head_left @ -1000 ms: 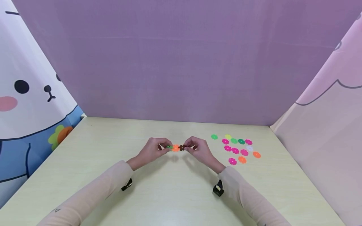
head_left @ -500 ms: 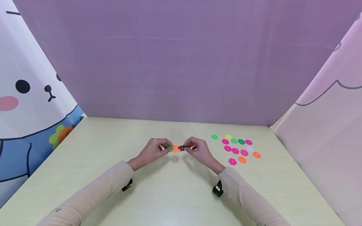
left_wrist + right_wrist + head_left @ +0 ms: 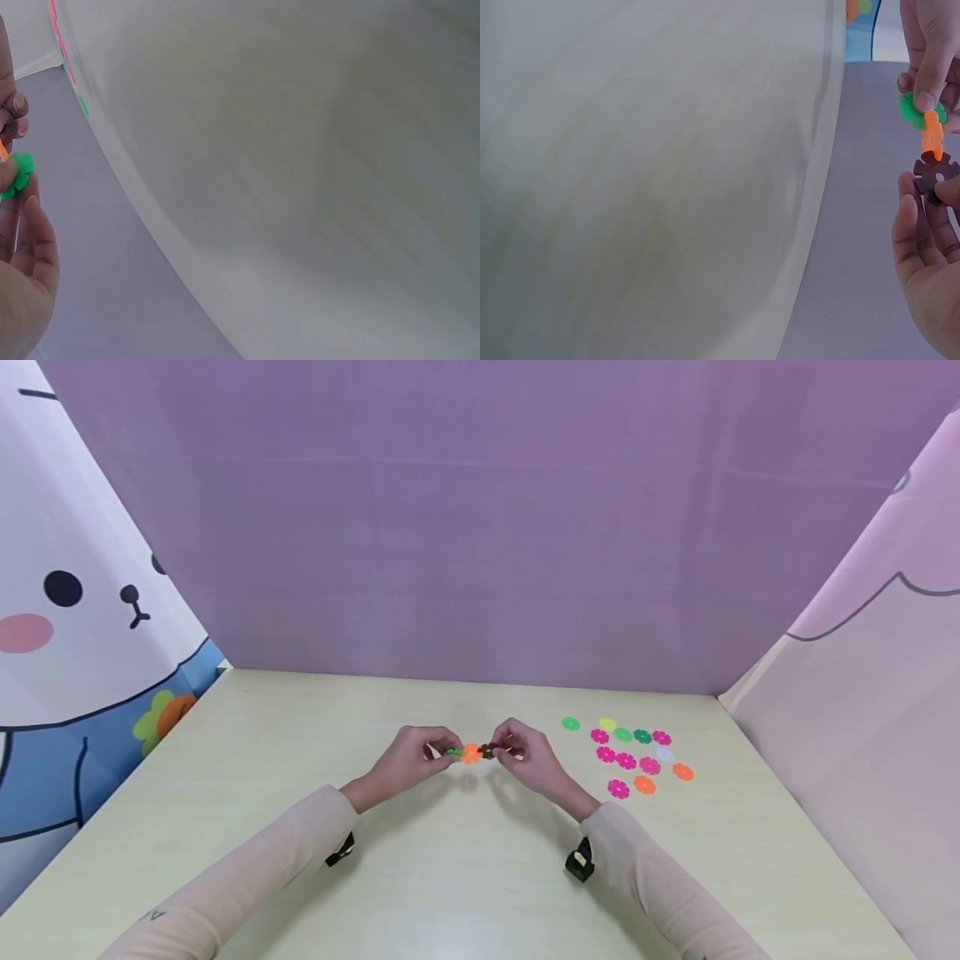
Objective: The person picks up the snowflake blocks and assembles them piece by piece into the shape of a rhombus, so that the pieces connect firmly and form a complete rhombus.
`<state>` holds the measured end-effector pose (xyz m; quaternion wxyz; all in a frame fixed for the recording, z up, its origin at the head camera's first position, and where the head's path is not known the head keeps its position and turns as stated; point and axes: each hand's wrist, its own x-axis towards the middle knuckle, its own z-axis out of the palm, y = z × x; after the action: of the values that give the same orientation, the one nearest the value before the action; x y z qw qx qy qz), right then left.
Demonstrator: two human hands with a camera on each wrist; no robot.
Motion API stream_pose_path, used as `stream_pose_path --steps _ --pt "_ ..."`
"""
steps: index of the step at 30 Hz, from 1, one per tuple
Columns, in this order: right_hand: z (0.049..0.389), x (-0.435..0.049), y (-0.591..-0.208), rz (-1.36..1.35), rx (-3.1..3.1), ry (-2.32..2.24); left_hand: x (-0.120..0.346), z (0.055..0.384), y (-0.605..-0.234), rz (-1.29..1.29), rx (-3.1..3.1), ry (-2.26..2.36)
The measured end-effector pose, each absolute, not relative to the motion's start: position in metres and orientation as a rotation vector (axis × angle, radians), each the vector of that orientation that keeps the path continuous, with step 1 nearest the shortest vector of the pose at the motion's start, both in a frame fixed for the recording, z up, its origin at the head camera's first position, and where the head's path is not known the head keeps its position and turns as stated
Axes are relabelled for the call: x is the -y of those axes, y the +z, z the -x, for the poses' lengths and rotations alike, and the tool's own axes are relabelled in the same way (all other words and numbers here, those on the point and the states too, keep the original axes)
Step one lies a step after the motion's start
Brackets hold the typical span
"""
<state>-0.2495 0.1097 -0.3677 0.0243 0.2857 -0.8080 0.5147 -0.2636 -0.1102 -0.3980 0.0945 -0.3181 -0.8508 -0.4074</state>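
Observation:
In the head view my left hand and right hand meet above the middle of the table, fingertips facing each other. Between them runs a short row of flower-shaped plastic discs. My left thumb and fingers pinch a green notched disc. An orange disc, seen nearly edge-on in the right wrist view, joins the green one to a dark brown disc. That brown disc has a hole in its middle, and my right thumb and fingertips pinch its outer side.
On the pale wooden table, to the right of my hands, lie loose flower discs: several pink, two orange, several green, one yellow and one white. A purple backdrop rises behind the table.
Both hands and the joined discs have shifted very slightly to the right. Both hands keep their pinch, and the loose discs lie in the same arrangement.

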Motion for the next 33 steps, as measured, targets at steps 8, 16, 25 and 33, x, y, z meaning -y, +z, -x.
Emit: stream_pose_path --steps 8,16,25,33 --pt "0.252 -0.111 -0.370 -0.899 2.491 1.608 0.110 0.263 -0.398 0.920 2.518 -1.214" --pt "0.253 -0.111 -0.373 -0.905 2.483 1.631 0.108 0.264 -0.401 0.922 2.501 -1.224" --pt "0.259 -0.119 -0.375 -0.895 2.527 1.513 0.111 0.263 -0.402 0.918 2.515 -1.237" --pt "0.292 -0.150 -0.401 -0.889 2.567 1.383 0.117 0.263 -0.402 0.927 2.478 -1.230"
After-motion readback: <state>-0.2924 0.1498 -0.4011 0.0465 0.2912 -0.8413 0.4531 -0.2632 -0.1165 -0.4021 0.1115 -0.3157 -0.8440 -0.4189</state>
